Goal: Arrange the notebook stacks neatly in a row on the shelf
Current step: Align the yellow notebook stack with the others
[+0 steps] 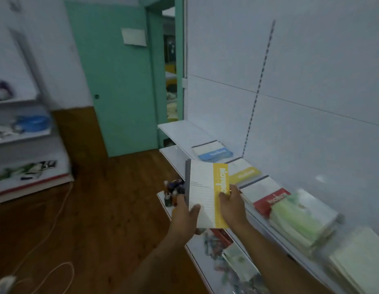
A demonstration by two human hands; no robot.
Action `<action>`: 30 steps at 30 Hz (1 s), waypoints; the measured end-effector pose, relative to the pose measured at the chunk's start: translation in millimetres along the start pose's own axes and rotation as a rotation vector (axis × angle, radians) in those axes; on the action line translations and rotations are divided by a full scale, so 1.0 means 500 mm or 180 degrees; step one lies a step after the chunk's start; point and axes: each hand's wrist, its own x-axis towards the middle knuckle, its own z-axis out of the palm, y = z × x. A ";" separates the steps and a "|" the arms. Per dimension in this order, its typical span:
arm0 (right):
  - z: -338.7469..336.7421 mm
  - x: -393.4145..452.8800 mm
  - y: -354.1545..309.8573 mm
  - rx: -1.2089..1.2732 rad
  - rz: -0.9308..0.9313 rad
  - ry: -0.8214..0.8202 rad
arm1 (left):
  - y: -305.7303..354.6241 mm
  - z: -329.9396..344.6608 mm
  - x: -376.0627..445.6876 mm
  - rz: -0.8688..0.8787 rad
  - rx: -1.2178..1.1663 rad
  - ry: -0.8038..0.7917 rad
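Note:
Both hands hold a white notebook stack with a yellow band (207,194) in the air in front of the shelf (180,129). My left hand (185,215) grips its lower left edge, thumb on the cover. My right hand (232,205) grips the yellow side. On the shelf lie a blue-banded stack (214,152), a yellow-banded stack (243,171), a red-banded stack (267,197), a green-covered stack (301,219) and a pale stack (360,259) at the near right.
A lower shelf (176,155) holds small bottles (173,190) and colourful packs (218,245). A green door (120,81) stands behind, a white rack (25,134) with goods at left. A cord (52,225) trails over the wooden floor.

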 end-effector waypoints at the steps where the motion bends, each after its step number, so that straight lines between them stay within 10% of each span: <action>1: 0.040 0.007 -0.021 -0.0012 -0.0023 -0.0089 | -0.008 -0.035 0.018 -0.0011 -0.0051 0.0081; 17: 0.412 0.337 -0.160 -0.0010 -0.0229 -0.0633 | -0.058 -0.259 0.401 -0.0347 0.0194 0.0560; 30: 0.414 0.689 -0.160 0.0057 0.0030 -0.0145 | -0.028 -0.171 0.801 -0.0085 0.0457 0.0068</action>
